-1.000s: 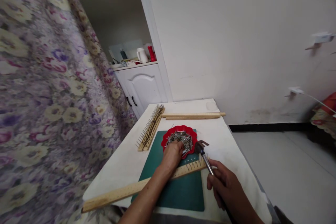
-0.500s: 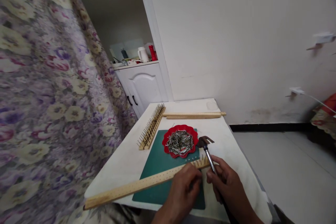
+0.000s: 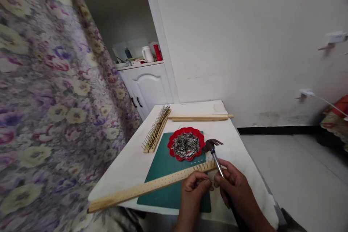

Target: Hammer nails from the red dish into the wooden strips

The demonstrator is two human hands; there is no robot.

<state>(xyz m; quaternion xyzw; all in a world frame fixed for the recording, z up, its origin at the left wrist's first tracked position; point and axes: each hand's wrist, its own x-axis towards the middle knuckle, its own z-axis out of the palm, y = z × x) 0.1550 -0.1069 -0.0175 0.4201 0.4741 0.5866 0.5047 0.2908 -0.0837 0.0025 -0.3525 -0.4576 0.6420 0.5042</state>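
one hammer, grasped by the right fingers, could jar the part-nailed strip beyond them if it dips; left fingers pinch a probable nail, easily dropped.

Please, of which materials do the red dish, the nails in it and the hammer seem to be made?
Red dish: probably plastic, somewhat glossy; thin, evenly coloured scalloped rim.
Nails: bare metal, likely steel; they glint silvery grey.
Hammer: shaft like polished metal, bright with reflections; darker, duller head, perhaps steel; the rest is mostly hidden by the right hand, so unclear.
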